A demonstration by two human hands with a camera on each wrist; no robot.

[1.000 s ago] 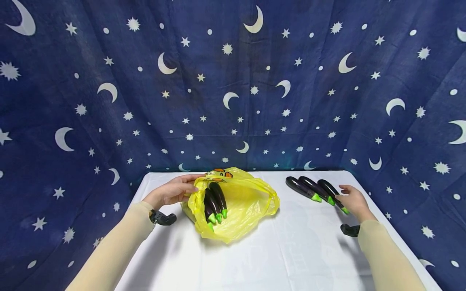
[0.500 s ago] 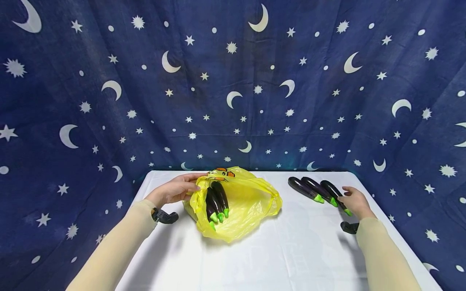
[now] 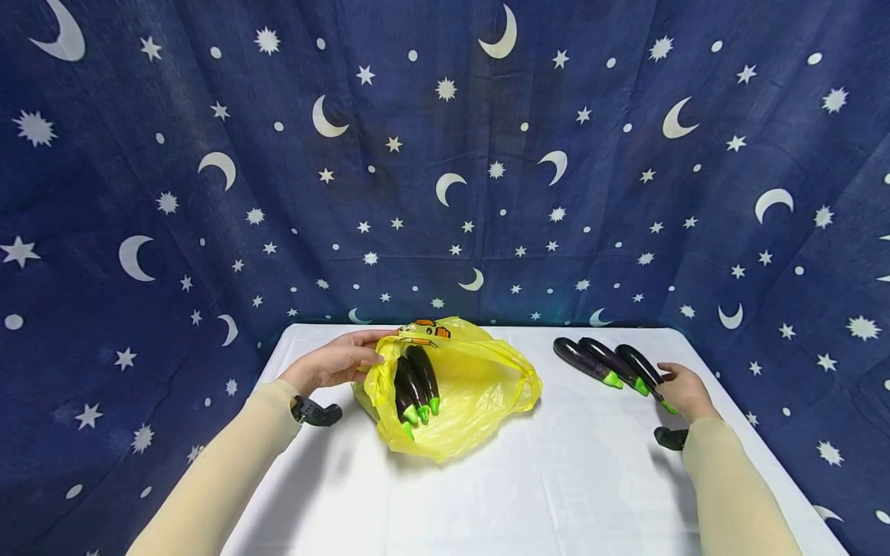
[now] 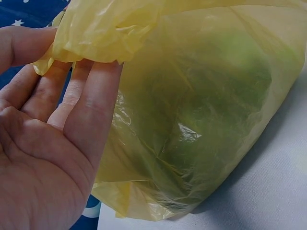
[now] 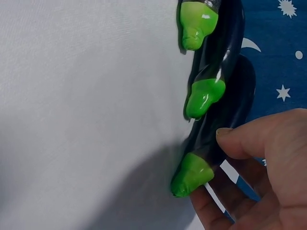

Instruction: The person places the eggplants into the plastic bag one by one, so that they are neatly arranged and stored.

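Observation:
My left hand [image 3: 337,361] pinches the rim of a yellow plastic bag [image 3: 480,401] between thumb and fingers. The bag gapes toward me, and several dark purple eggplants [image 3: 420,378] with green stem ends lie inside at its left. Through the thin plastic in the left wrist view they show only as a dim green-dark mass. On the right, my right hand [image 3: 687,392] holds the rightmost eggplant [image 5: 220,124] near its stem, thumb on top and fingers along the other side. Two more eggplants, a middle one [image 3: 612,361] and a left one [image 3: 582,360], lie beside it.
A white cloth [image 3: 501,494] covers the table under everything. Behind and at both sides hangs a dark blue curtain [image 3: 389,193] with moons and stars. Each wrist wears a black strapped device, such as the left one [image 3: 316,411].
My right hand has closed in on the rightmost eggplant, its thumb and fingers coming together around it. The left hand keeps its hold on the bag. The head view has shifted slightly.

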